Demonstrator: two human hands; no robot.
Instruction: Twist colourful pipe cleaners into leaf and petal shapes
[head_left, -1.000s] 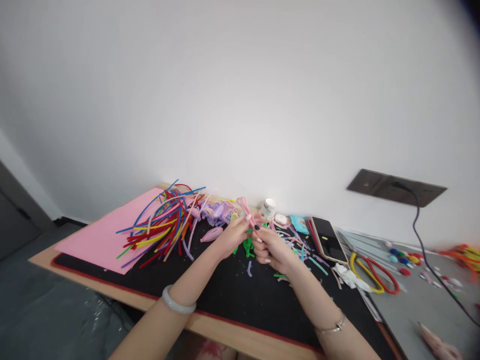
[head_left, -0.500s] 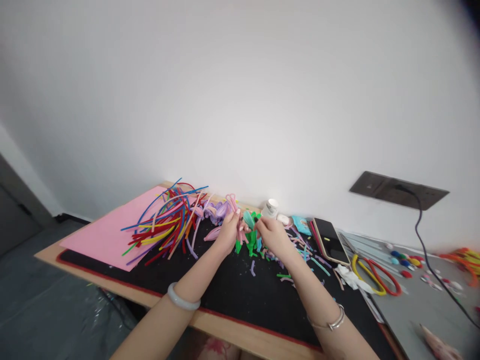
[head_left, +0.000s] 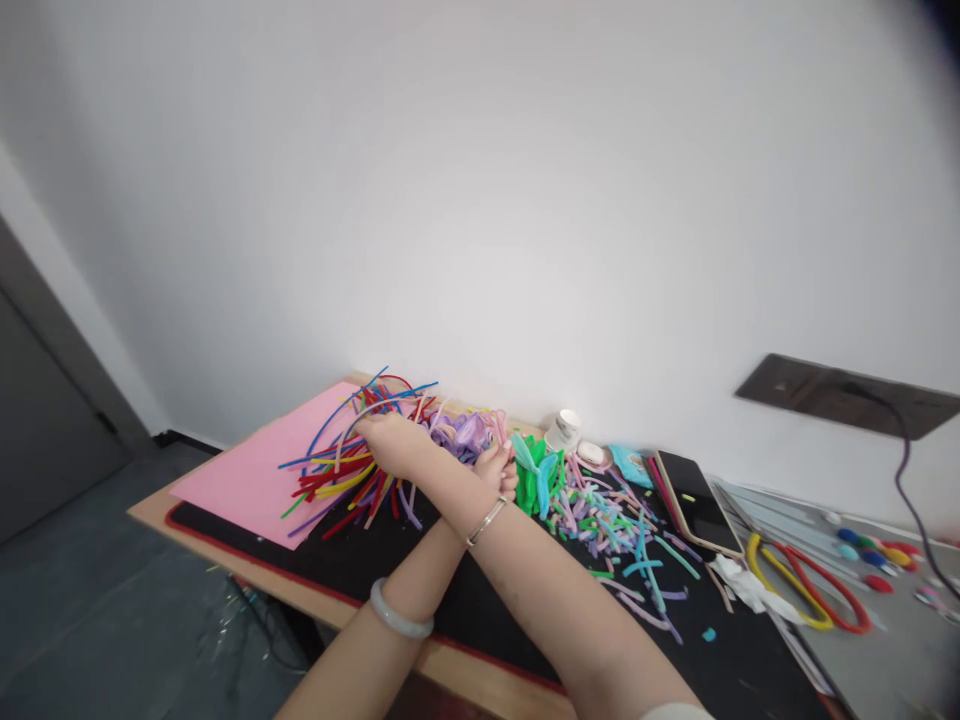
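My left hand [head_left: 496, 472] is closed around looped pink pipe cleaners [head_left: 501, 425], whose rounded tops stick up above the fingers. My right arm crosses over my left forearm. At the end of it, my right hand [head_left: 391, 442] is in the loose pile of long pipe cleaners [head_left: 352, 480], red, blue, yellow and purple. Its fingers are curled together on a pipe cleaner there, with the fingertips partly hidden. Purple folded pipe cleaner pieces [head_left: 463, 435] lie between the hands. Right of my left hand are green and turquoise leaf-like loops [head_left: 536, 475].
Short cut pipe cleaner scraps [head_left: 607, 520] cover the black mat [head_left: 487, 620]. Pink sheets [head_left: 255, 480] lie at left. Along the back stand a paper cup [head_left: 566, 430], a white case [head_left: 590, 453] and a phone [head_left: 694, 500]. Scissors [head_left: 810, 585] with yellow and red handles lie at right.
My right hand has left the green and turquoise loops and crossed leftward over my left arm to the long pipe cleaners. My left hand keeps hold of the pink loops. The view has shifted left.
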